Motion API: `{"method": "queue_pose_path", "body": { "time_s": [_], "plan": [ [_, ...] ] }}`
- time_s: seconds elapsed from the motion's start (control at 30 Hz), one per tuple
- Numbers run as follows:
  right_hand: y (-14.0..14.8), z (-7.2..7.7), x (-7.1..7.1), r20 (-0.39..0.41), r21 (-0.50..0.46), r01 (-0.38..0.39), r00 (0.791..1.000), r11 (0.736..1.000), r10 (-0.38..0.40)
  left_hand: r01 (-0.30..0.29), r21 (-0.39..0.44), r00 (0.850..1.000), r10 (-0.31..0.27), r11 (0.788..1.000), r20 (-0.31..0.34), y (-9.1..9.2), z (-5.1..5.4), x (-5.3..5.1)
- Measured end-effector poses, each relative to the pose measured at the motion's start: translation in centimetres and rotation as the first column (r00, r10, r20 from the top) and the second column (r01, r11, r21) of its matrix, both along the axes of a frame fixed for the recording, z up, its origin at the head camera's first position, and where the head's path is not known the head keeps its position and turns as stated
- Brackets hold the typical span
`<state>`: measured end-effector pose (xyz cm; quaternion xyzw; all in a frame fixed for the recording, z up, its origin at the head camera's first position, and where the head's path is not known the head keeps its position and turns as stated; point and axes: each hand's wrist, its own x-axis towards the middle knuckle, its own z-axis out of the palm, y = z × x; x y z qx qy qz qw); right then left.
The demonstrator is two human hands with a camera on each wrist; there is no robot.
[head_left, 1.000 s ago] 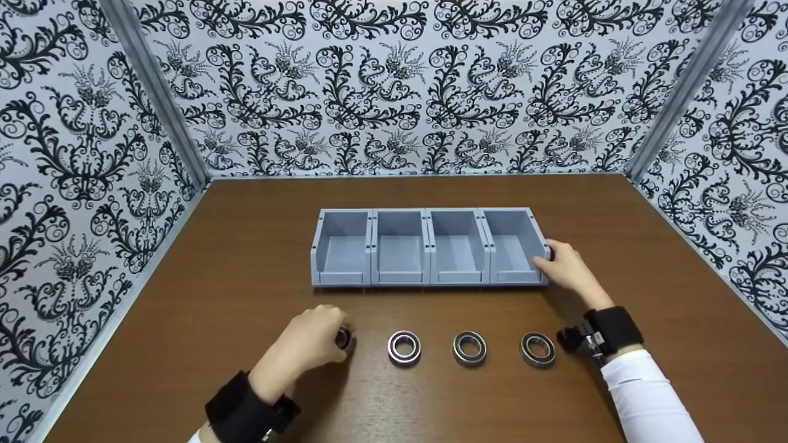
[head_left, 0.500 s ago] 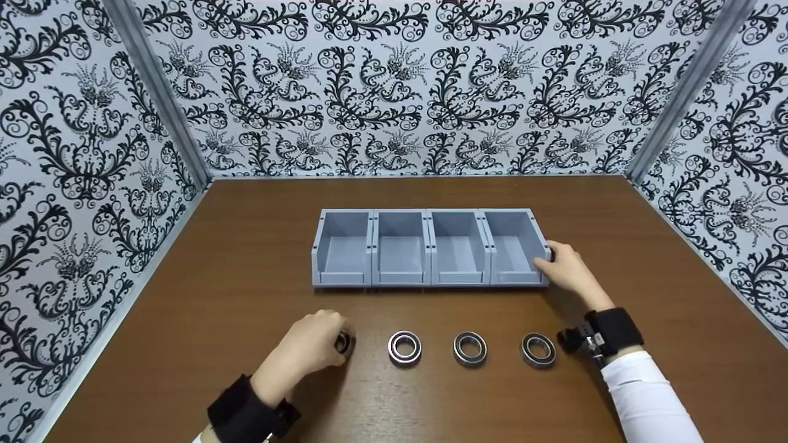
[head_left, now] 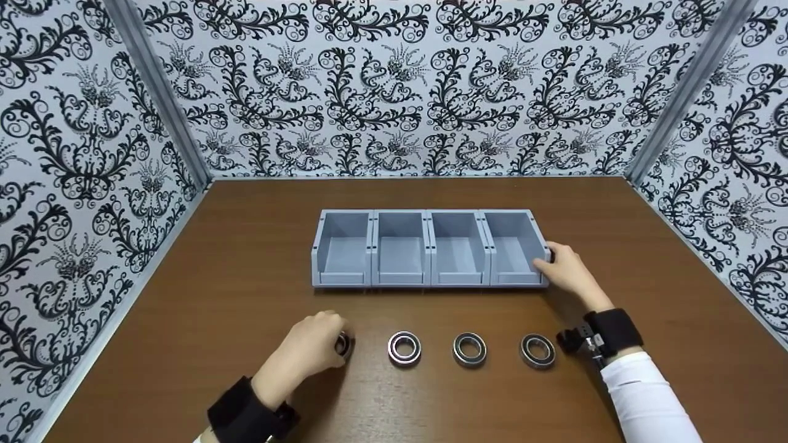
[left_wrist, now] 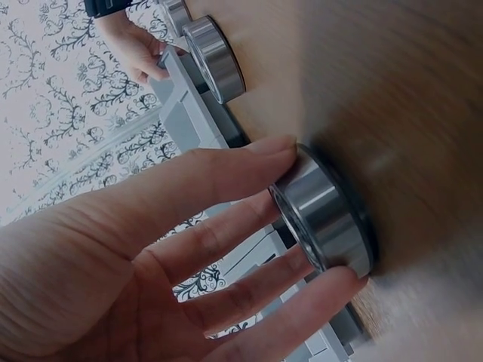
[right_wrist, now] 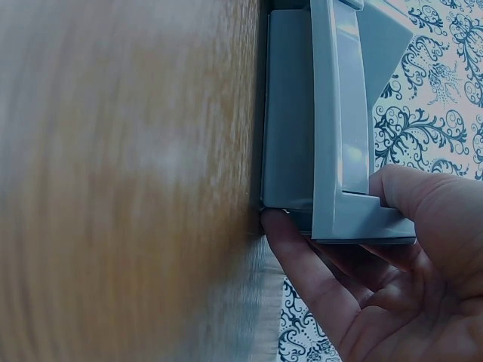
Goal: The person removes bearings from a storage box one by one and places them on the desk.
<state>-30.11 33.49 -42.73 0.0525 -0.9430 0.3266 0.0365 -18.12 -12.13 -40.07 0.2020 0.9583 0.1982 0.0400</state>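
Observation:
My left hand [head_left: 308, 344] holds a ball bearing [left_wrist: 324, 211] by its rim at the left end of a row of bearings, with thumb and fingers on either side. In the left wrist view its far face lies on or very close to the wooden table. My right hand [head_left: 566, 271] grips the right side wall of a row of joined grey storage bins [head_left: 458, 280]. In the right wrist view the thumb rests at the front corner of the end bin [right_wrist: 328, 151], while the other fingers reach along its outer side, partly hidden.
To the right of my left hand lie three more bearings, flat and spaced out: one nearest [head_left: 404, 362], a middle bearing [head_left: 470, 362] and a right bearing [head_left: 537, 363]. Patterned wall panels [head_left: 394, 92] enclose the brown table [head_left: 258, 246] at the back and sides.
My left hand has shifted very slightly toward me and down with the bearing. The right hand, the bins and the other bearings have stayed in place.

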Motion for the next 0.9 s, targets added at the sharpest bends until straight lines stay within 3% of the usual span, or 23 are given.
{"method": "queue_pose_path", "body": {
  "time_s": [0.37,0.9],
  "plan": [
    [0.03,-0.05,0.0,-0.001,0.008,0.007,1.0,1.0,-0.007,-0.031,-0.017,0.999,0.031,0.999,-0.023,0.32,-0.29,0.17],
    [0.13,-0.07,-0.05,0.013,0.006,0.013,1.0,1.0,-0.013,-0.03,-0.019,0.999,0.029,0.999,-0.043,0.34,-0.58,0.37]
  ]
}}
